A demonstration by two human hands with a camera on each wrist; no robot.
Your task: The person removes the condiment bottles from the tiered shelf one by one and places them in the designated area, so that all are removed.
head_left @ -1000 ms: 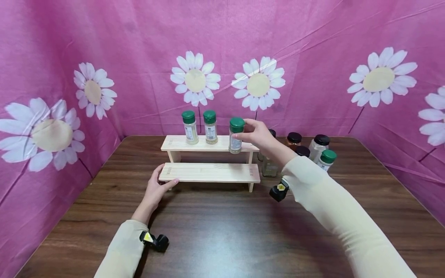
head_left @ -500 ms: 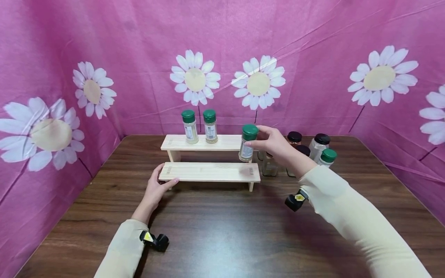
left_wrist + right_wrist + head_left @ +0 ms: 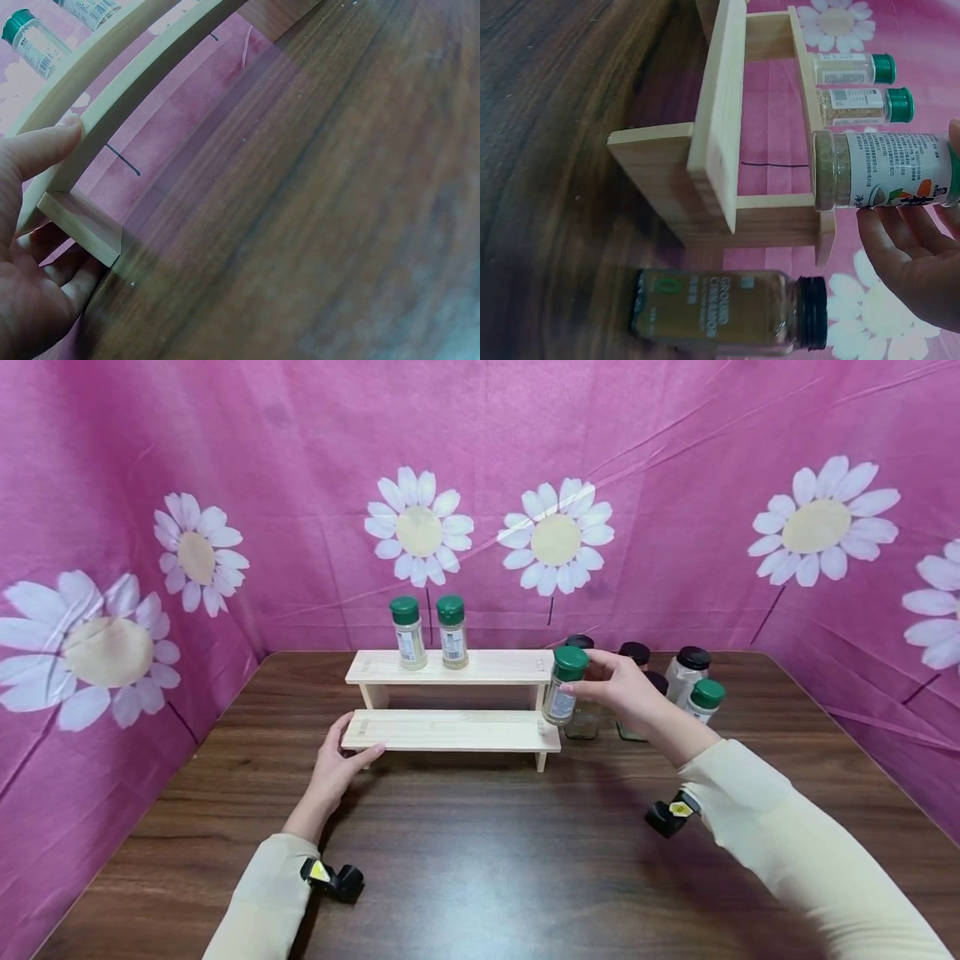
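Note:
A two-tier wooden spice rack (image 3: 450,731) stands on the table. My left hand (image 3: 328,781) grips the left end of its lower shelf, thumb along the front edge and other fingers under and behind it. Two green-capped spice jars, one pale (image 3: 408,642) and one browner (image 3: 453,642), stand upright at the left and middle of the upper shelf. In my right hand (image 3: 628,695) a third green-capped spice jar (image 3: 559,702) is pinched near its cap, slightly tilted, at the rack's right end. The right wrist view shows that jar's printed label (image 3: 900,169).
Right of the rack several black-capped jars (image 3: 687,672) and one green-capped jar (image 3: 705,700) stand together, partly behind my right hand. One, a ground cinnamon jar (image 3: 712,309), is close by the rack's end. A pink flowered cloth (image 3: 487,435) hangs behind the table (image 3: 465,860).
My right hand has carried the green-capped spice jar rightward and lower, from above the upper shelf's right part to the rack's right end. My left hand stays on the rack.

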